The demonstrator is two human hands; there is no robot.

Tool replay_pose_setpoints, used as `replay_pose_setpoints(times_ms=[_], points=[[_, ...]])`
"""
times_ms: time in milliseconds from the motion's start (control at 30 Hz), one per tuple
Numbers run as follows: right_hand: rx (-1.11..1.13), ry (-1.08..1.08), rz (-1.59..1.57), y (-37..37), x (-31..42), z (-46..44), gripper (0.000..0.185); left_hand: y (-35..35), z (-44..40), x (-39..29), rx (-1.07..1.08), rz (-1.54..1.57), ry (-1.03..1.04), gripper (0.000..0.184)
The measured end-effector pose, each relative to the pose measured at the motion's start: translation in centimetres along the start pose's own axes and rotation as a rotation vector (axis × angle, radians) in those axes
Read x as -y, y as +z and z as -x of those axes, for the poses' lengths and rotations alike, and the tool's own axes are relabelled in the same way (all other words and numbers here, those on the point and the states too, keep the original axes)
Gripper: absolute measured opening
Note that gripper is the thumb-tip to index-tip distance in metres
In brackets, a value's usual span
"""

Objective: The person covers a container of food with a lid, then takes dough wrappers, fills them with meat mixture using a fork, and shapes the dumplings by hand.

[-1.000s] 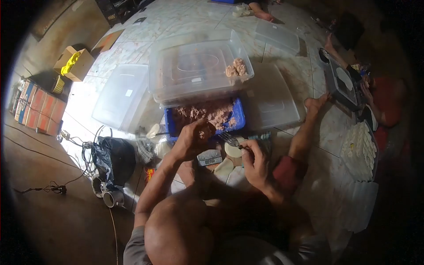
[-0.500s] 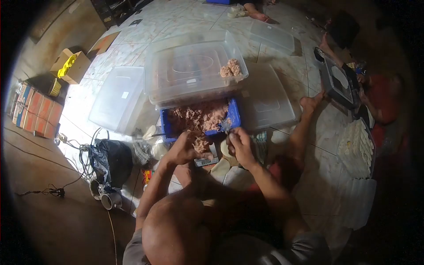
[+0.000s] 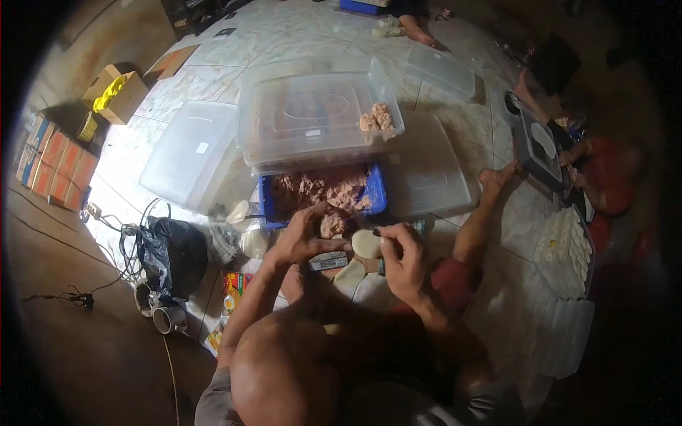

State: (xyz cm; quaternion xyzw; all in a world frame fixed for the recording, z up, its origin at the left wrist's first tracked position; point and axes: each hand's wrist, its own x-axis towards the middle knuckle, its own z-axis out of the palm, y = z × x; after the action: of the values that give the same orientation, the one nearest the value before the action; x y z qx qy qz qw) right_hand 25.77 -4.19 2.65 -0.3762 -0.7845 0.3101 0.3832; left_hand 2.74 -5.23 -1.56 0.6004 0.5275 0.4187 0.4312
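Observation:
My left hand (image 3: 305, 238) cups a lump of minced meat (image 3: 332, 225) just over the near edge of a blue tub (image 3: 376, 186) of pinkish mince (image 3: 320, 186). My right hand (image 3: 405, 259) is closed on a small utensil with a dark handle (image 3: 386, 231); its tip near the lump is blurred. Between the hands lies a pale round disc (image 3: 366, 243), like a dough wrapper. Below the left hand sits a small digital scale (image 3: 328, 262), partly covered. A clear plastic box (image 3: 284, 117) stands beyond the tub, with several meat lumps (image 3: 376, 118) at its right end.
Translucent lids (image 3: 188, 153) lie on the tiled floor beside the tub. A black plastic bag (image 3: 169, 252), a mug (image 3: 169, 320) and cables are at left. On the right are a tray of white pieces (image 3: 565, 245) and another person (image 3: 611, 174) by a dark case.
The right hand has moved down and toward me from the tub's edge, its utensil leaving the mince. The left hand has turned, and its lump looks more rounded.

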Motion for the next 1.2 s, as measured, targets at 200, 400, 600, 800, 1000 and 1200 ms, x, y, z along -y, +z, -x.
replay_pose_setpoints(times_ms=[200, 400, 600, 800, 1000, 1200], points=[[0.011, 0.058, -0.116, 1.3, -0.4, 0.5, 0.01, 0.5, -0.5, 2.0, -0.089, -0.183, 0.097, 0.037], [0.132, 0.119, -0.224, 1.7, -1.5, 0.6, 0.011, 0.9, 0.2, -0.7, -0.218, -0.209, 0.165, 0.034], [0.166, 0.195, -0.159, 2.6, -1.8, 0.4, 0.009, 1.1, -0.2, 0.1, -0.169, -0.259, 0.026, 0.034], [0.078, 0.084, -0.144, 1.7, 0.3, -0.2, 0.01, -0.9, 0.2, 0.5, -0.141, -0.025, 0.181, 0.041], [-0.092, 0.1, 0.024, 0.3, -0.6, -1.2, 0.016, -2.1, 1.3, 1.5, -0.249, 0.088, 0.132, 0.04], [0.12, -0.155, 0.563, 0.1, -6.7, -4.9, 0.014, -2.5, 4.8, 1.6, -0.142, 0.216, -0.142, 0.034]])
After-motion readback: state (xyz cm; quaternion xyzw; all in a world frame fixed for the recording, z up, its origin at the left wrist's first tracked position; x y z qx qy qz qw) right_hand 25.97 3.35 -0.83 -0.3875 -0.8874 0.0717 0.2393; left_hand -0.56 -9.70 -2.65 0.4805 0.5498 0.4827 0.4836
